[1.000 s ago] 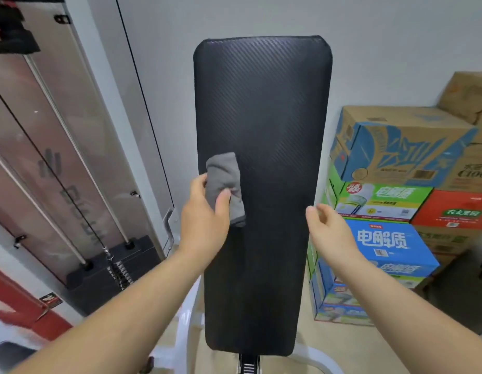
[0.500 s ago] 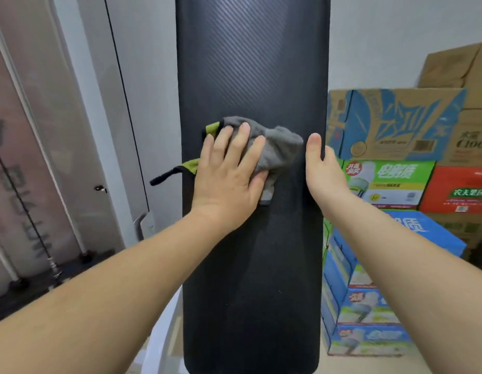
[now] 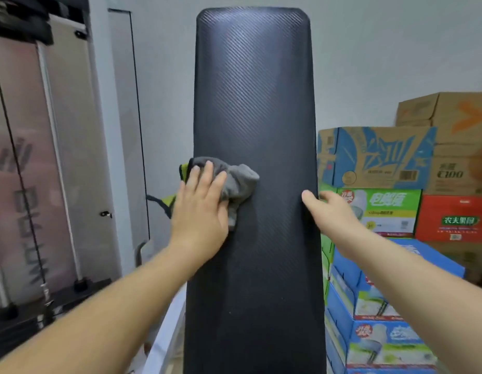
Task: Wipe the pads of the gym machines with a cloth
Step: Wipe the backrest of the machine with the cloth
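Head view: a tall black pad (image 3: 256, 103) with a fine ribbed surface stands upright in the middle, its rounded top near the upper edge of the frame. A crumpled grey cloth (image 3: 240, 182) lies against the front of the pad at about mid-height, on its left half. A yellow-green and black trimmed part of the cloth hangs off past the pad's left edge. The left hand (image 3: 200, 209) lies flat on the cloth with fingers straight and spread, pressing it onto the pad. The right hand (image 3: 331, 214) grasps the pad's right edge at about the same height, thumb on the front face and fingers reaching round the side. Stacked cardboard boxes (image 3: 375, 155) in blue, green, red and brown stand just beside the pad on the right. A cable machine (image 3: 32, 157) with a translucent panel stands on the left. A plain pale wall (image 3: 369, 49) is behind.
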A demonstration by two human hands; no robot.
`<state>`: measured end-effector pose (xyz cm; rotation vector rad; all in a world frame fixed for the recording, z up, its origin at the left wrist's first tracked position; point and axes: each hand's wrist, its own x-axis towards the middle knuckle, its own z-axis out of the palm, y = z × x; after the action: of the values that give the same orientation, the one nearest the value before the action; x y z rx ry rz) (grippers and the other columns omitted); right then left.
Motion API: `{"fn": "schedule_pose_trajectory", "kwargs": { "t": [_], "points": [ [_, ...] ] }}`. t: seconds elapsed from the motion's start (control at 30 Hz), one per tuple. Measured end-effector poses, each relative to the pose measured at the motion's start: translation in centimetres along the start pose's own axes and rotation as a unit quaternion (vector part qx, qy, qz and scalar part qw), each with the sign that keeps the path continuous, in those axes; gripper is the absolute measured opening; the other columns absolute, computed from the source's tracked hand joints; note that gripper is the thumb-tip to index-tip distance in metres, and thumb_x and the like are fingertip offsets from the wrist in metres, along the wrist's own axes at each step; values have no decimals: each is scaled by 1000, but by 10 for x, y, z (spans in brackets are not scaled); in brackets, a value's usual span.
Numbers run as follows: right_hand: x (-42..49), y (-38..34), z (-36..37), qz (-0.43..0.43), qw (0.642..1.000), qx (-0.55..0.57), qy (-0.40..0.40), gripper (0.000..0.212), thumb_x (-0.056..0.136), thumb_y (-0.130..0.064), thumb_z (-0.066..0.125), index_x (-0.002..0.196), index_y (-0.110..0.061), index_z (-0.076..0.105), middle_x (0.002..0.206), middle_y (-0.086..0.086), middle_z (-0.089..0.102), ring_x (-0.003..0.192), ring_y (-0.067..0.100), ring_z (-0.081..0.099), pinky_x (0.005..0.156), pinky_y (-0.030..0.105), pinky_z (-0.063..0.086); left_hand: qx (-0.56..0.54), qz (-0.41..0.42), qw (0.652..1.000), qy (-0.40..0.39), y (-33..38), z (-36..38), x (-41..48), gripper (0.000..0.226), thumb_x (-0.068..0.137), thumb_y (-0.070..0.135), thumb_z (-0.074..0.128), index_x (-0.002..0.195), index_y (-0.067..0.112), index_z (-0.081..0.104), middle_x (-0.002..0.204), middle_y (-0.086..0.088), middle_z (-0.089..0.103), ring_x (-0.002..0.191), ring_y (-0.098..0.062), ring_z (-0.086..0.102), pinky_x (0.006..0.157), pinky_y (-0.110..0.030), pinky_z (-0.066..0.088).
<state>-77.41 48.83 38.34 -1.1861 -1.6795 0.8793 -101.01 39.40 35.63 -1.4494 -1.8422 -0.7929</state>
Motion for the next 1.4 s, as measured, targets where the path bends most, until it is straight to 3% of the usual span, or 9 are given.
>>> {"fn": "schedule_pose_trajectory", "kwargs": {
  "t": [0.2, 0.33, 0.47, 0.57, 0.73, 0.87, 1.0, 1.2, 1.4],
  "points": [
    [-8, 22, 0, -33, 999, -14, -19, 58, 103, -50, 43, 155, -23, 42, 135, -4, 60, 123, 24, 58, 108, 50, 48, 92, 282, 951, -84, 11, 16, -74, 57, 99, 43, 48, 155, 31, 43, 169, 1, 28, 157, -27, 22, 124, -57, 22],
    [-7, 41, -10, -44, 999, -10, -30, 46, 105, -40, 50, 148, -21, 50, 97, 3, 68, 88, 22, 66, 83, 56, 62, 95, 190, 977, -23, 29, -1, 32, 58, 102, 43, 35, 160, 33, 33, 171, 0, 21, 158, -26, 18, 125, -57, 16],
    [-1, 46, -15, -32, 998, -31, -38, 40, 102, -48, 53, 140, -36, 54, 96, 10, 71, 90, 30, 71, 61, 41, 58, 66, 57, 996, -6, 85, -5, 112, 57, 108, 46, 26, 163, 38, 13, 174, 2, -2, 160, -26, -4, 127, -57, -1],
    [7, 46, -15, -34, 998, -39, -27, 46, 100, -52, 55, 143, -34, 56, 108, 2, 72, 94, 24, 70, 69, 36, 53, 53, 51, 997, 9, 106, 5, 110, 55, 107, 46, 27, 161, 37, 21, 174, 0, 4, 160, -28, -1, 126, -59, 1],
    [-18, 61, -16, 39, 989, 140, -7, 35, 102, -10, 51, 134, -22, 60, 114, 8, 72, 86, 23, 73, 82, 45, 61, 49, 184, 982, -15, 116, 43, -11, 56, 101, 45, 37, 156, 35, 36, 172, 0, 18, 158, -29, 11, 124, -59, 9],
    [-52, 108, -17, 13, 999, -40, 10, 52, 84, -4, 61, 131, -25, 59, 110, 3, 64, 86, 20, 62, 68, 16, 51, 55, 238, 967, -77, 110, 72, -128, 56, 101, 42, 45, 155, 26, 42, 171, -3, 22, 158, -31, 13, 124, -61, 12],
    [-82, 145, -7, -13, 994, -96, -50, 50, 94, -5, 62, 142, -17, 57, 105, -3, 63, 86, 12, 62, 71, 27, 46, 128, 412, 897, -96, 59, 55, -117, 51, 103, 34, 44, 153, 27, 42, 169, -2, 28, 157, -29, 20, 126, -58, 12],
    [-92, 146, 19, -21, 999, -33, -20, 44, 101, -39, 61, 139, -17, 57, 101, -8, 64, 89, 8, 62, 79, 31, 47, 41, 57, 998, 7, 17, 34, -84, 53, 104, 28, 47, 157, 26, 37, 171, 0, 21, 159, -28, 12, 126, -57, 11],
    [-94, 152, 29, -9, 1000, -14, 12, 33, 99, -45, 62, 127, -29, 58, 94, -10, 62, 94, 20, 66, 82, 39, 54, 45, 117, 991, -43, 21, 77, -225, 61, 97, 27, 56, 155, 24, 39, 170, -5, 23, 159, -34, 12, 123, -65, 14]
  ]
}}
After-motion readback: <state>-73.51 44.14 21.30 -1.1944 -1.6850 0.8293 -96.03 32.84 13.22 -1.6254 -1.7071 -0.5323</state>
